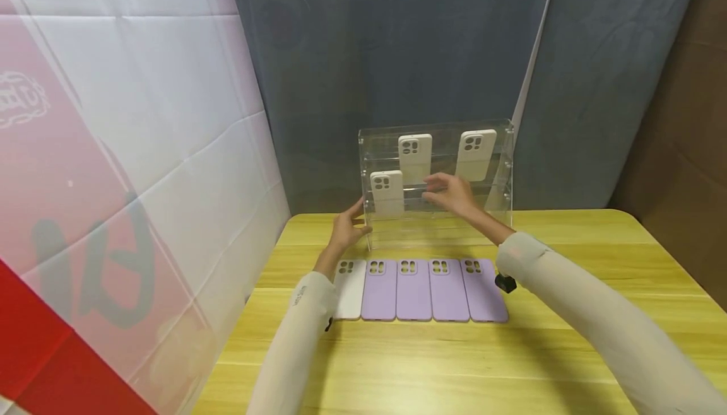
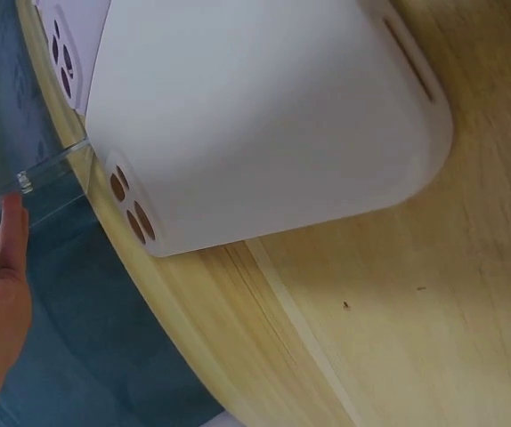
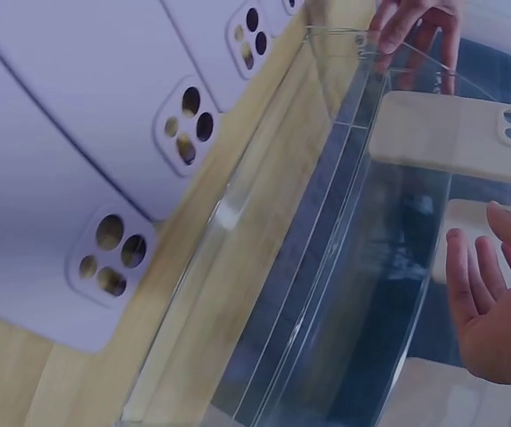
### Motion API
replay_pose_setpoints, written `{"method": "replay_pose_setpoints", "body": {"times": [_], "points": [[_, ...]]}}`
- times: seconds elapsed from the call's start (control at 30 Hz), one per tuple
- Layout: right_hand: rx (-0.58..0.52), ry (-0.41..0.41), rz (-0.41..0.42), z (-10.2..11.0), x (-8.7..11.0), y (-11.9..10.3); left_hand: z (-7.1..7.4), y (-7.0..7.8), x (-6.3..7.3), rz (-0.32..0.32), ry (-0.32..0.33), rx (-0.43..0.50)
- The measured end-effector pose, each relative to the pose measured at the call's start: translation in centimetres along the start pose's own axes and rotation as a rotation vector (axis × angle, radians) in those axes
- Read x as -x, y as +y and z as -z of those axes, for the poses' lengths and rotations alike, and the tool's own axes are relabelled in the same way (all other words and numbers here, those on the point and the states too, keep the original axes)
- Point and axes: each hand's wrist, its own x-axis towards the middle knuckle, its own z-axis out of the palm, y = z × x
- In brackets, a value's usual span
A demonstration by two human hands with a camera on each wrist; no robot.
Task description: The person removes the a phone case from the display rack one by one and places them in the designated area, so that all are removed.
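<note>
A clear acrylic display rack (image 1: 437,229) with tiered shelves stands on the table and holds three white phone cases. Two are on its top tier: one left of centre (image 1: 415,150), one at the right (image 1: 477,150). The third case (image 1: 387,191) leans one tier lower at the left. My left hand (image 1: 346,229) grips the rack's left side panel between thumb and fingers. In front of the middle tier is my right hand (image 1: 452,194), its fingers loosely bent and nothing between them. In the right wrist view this hand (image 3: 505,302) overlaps the upper-left case (image 3: 458,227).
Before the rack a row of phone cases lies flat, camera cutouts toward the rack: a white one (image 1: 350,292) at the left end, then several purple ones (image 1: 413,292). A grey curtain (image 1: 386,43) hangs behind the wooden table (image 1: 409,364); a white printed sheet (image 1: 187,87) hangs left.
</note>
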Motion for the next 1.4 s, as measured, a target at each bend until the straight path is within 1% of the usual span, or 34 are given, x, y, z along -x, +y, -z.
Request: {"method": "replay_pose_setpoints", "body": {"times": [0.13,0.23,0.3,0.4,0.47,0.57,0.7,0.97,1.1,1.27,1.4], "points": [[0.013,0.014,0.033,-0.4,-0.6,-0.3,0.0,0.2,0.1,0.004,0.008,0.004],[0.005,0.004,0.022,-0.7,-0.9,-0.5,-0.1,0.3,0.2,0.007,0.005,0.014],[-0.008,-0.012,-0.001,-1.0,-1.1,-0.7,-0.1,0.3,0.3,0.014,0.0,0.018],[-0.038,-0.03,-0.018,-1.4,-1.5,-0.9,-0.1,0.3,0.3,0.03,-0.003,0.016],[-0.069,-0.029,-0.024,-1.8,-1.7,-1.2,0.0,0.2,0.4,0.029,-0.005,0.009],[-0.105,-0.014,0.006,-2.3,-2.1,-1.5,0.0,0.1,0.3,0.024,-0.005,0.008],[-0.122,-0.004,0.028,-2.8,-2.5,-2.0,-0.1,0.2,0.2,0.02,0.0,0.004],[-0.205,-0.03,-0.016,-3.8,-2.6,-2.3,-0.4,0.2,0.5,0.03,0.02,0.021],[-0.161,-0.01,-0.017,-3.9,-2.5,-2.4,-0.6,0.3,0.6,0.033,0.019,0.028],[-0.101,0.017,0.003,-4.0,-2.6,-2.6,-0.6,0.5,0.8,0.032,0.02,0.035],[-0.088,0.032,0.005,-3.9,-2.8,-2.8,-0.3,0.4,0.8,0.052,0.019,0.042]]}}
